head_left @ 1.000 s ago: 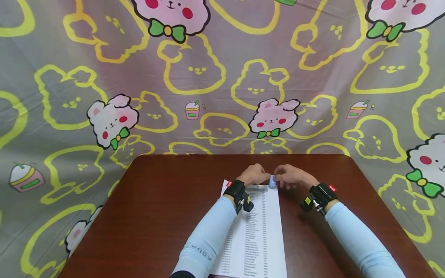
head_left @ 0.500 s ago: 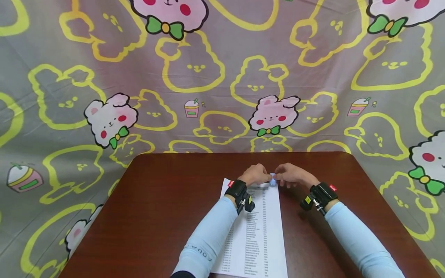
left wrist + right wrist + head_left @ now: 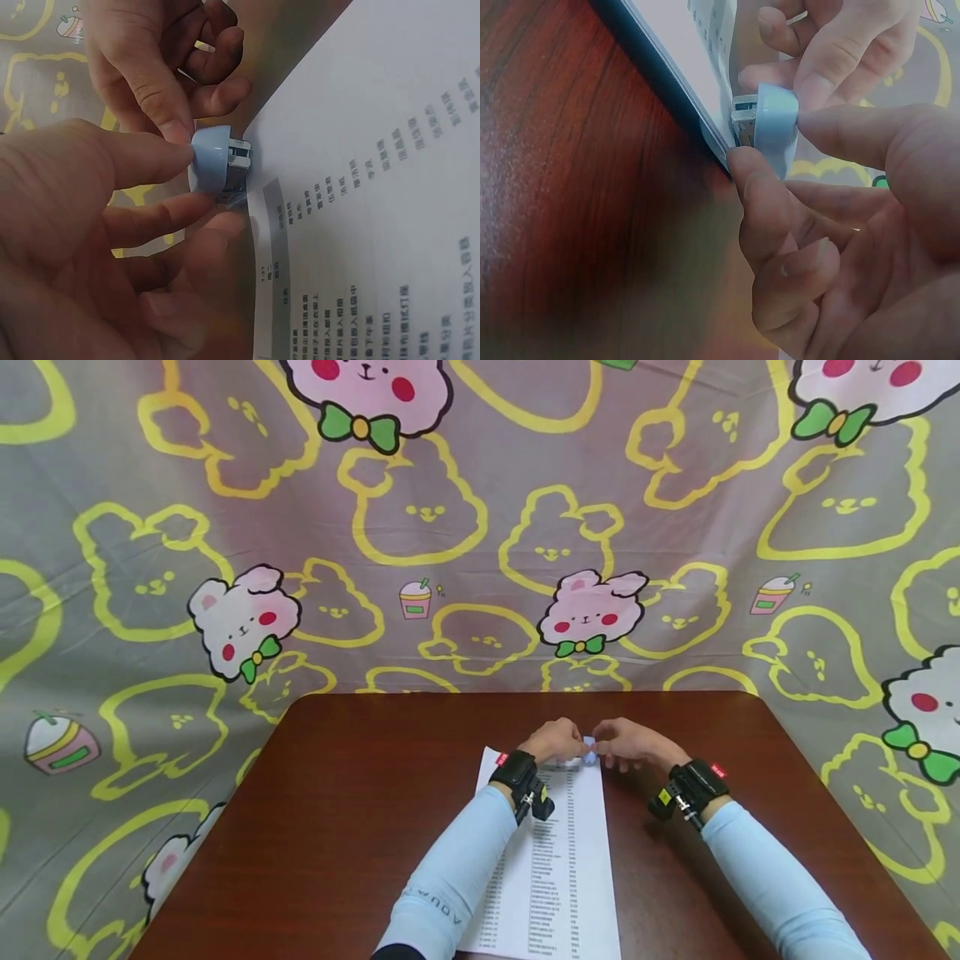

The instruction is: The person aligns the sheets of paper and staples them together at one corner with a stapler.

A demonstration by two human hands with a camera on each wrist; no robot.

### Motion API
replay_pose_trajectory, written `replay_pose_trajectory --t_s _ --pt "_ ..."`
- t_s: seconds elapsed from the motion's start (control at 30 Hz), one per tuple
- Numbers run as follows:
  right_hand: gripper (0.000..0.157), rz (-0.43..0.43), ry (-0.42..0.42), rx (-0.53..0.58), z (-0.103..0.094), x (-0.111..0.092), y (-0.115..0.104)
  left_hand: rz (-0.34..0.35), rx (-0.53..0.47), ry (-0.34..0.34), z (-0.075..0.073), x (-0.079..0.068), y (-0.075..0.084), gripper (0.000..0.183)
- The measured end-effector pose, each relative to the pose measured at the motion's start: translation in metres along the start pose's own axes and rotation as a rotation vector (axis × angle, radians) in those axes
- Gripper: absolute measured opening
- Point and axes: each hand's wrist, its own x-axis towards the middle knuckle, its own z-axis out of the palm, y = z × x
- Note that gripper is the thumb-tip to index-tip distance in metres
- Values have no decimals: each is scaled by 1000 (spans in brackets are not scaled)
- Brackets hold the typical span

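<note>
A small light-blue stapler point(image 3: 211, 161) sits over the top right corner of a stack of printed paper point(image 3: 551, 860). Its metal front end faces the sheets and overlaps their edge in both wrist views. My left hand point(image 3: 557, 740) pinches it from the left, the thumb on its blue back and the fingers curled below. From the right my right hand point(image 3: 628, 741) pinches the same stapler; its thumb presses the back while the index fingertip point(image 3: 744, 161) rests at the sheets' edge. In the right wrist view the left thumb meets the stapler beside my right thumb.
The paper lies lengthwise on a dark red-brown table point(image 3: 360, 827), its top left corner lifted a little. Behind the table hangs a grey curtain point(image 3: 465, 577) printed with yellow outlines and white rabbits. Black wrist cameras and light-blue sleeves point(image 3: 442, 877) are on both forearms.
My left hand has shifted slightly right, nearer the stapler. Both hands' fingertips now cover more of the stapler. The paper stays in place.
</note>
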Motion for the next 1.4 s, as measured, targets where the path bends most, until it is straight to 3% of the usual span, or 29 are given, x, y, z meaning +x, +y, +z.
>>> replay_pose_trajectory --t_s 0.47,0.7,0.87,1.13,1.4 --pt "50 6 -8 -13 4 2 2 21 -3 -35 0 6 -3 52" --pt "54 23 -12 5 4 6 6 5 -219 -110 0 15 -7 47" --pt "54 25 -29 7 3 8 7 -4 -318 -127 2 15 -12 44" --pt "52 56 -33 6 3 10 9 -1 -370 -115 2 14 -16 43" --pt "55 69 -31 21 3 12 10 -29 -347 -106 1 16 -17 40"
